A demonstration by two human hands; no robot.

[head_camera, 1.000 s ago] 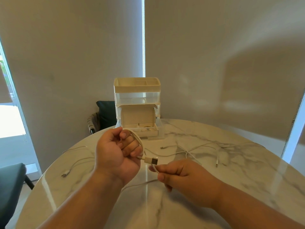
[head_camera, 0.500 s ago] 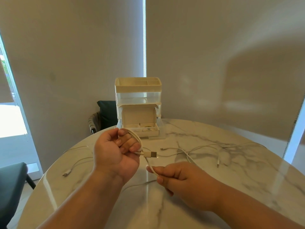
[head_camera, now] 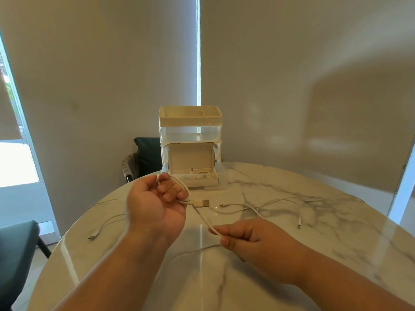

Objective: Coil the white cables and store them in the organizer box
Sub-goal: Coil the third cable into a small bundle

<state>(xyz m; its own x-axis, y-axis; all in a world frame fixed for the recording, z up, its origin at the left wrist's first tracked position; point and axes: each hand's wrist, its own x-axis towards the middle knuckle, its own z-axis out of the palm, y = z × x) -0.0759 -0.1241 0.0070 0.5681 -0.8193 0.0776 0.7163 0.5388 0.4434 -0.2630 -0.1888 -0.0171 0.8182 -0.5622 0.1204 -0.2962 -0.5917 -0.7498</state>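
The white cable (head_camera: 203,218) I am coiling hangs above the desk (head_camera: 303,270), strung between my 2 hands. My left grip (head_camera: 155,207) has its fingers curled round 1 loop of it, and the USB plug (head_camera: 201,203) pokes out to the right just past my fingertips. My right grip (head_camera: 251,241) pinches the free run lower down, thumb against forefinger, and the tail drops from there onto the desk. I judge this to be the coiling step, with about 1 turn made. The next move calls for carrying the right grip up and over the left to lay another loop, letting slack slide through the pinch without twisting. Other loose cables (head_camera: 269,204) lie further out on the desk. The organizer box (head_camera: 190,131) stands at the far edge, with a small open carton (head_camera: 190,161) in front of it.
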